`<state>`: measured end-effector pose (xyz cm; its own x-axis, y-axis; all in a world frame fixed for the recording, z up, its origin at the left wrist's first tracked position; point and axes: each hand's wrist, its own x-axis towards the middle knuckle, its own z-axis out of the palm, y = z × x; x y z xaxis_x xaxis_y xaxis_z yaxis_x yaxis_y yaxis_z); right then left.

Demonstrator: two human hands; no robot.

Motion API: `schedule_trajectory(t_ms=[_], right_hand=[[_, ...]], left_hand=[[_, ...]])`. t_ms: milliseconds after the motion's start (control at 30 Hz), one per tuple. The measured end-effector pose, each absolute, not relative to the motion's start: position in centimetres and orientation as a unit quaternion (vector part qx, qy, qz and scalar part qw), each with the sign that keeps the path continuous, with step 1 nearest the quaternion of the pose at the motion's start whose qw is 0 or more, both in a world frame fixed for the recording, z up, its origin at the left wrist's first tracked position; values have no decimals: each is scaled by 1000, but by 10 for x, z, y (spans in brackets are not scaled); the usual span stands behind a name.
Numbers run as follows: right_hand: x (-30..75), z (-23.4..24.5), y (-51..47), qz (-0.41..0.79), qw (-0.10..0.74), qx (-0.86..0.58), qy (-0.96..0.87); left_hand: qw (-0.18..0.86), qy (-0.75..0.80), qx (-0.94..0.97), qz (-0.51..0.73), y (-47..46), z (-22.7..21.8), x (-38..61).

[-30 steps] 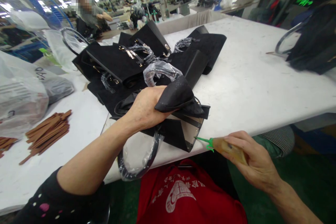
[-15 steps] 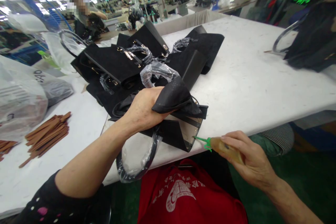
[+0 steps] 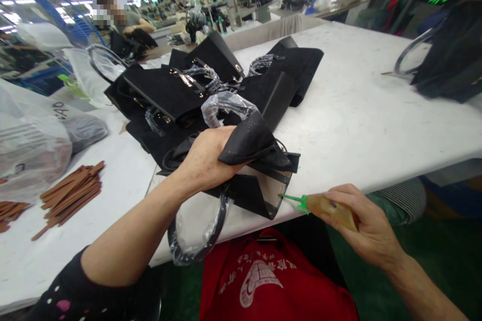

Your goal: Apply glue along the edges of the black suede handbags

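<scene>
My left hand [image 3: 211, 155] is closed around the bunched black lining of a black handbag [image 3: 241, 193] that lies at the table's front edge. The bag's opening faces right and shows a beige inner side. One plastic-wrapped handle [image 3: 175, 246] of it hangs over the edge. In my right hand [image 3: 365, 225] is a squeezed amber glue bottle [image 3: 333, 211] with a green nozzle. The nozzle's tip is at the beige inside of the bag, near its rim; whether it touches I cannot tell. My left fingertips are hidden under the lining.
Several black handbags [image 3: 161, 90] with wrapped handles are heaped behind my left hand. Brown strips [image 3: 73, 195] and clear plastic bags [image 3: 30, 145] lie on the left. Another dark bag [image 3: 448, 55] is at the right edge of the white table [image 3: 376, 105]. A person [image 3: 130, 22] sits beyond a fan.
My right hand and the glue bottle have shifted slightly to the right, with the nozzle tip still at the bag's inner rim. My left hand keeps its hold on the lining.
</scene>
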<state>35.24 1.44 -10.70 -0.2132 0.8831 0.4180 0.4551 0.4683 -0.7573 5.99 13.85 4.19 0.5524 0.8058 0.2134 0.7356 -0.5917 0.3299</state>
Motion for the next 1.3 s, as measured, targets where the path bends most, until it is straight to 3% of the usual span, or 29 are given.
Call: schedule_trajectory(t_ms=[267,433,567,967,1300], right_hand=[[353,-109,18,273,454,-432,-730],[363,-112,27,179,468,-478,-721],[372,-109,31,210,405,-464,-759],[366,-102,25,238,472,-450,-720],[342,-97,-4,288,433,-420,-743]], left_hand=[[104,454,868,171,137,44,60],[107,469,861,165,137,45,62],[109,469,862,158,138,45,63],[104,449,869,182,136,45,60],[103,450,870,174,110,56,44]])
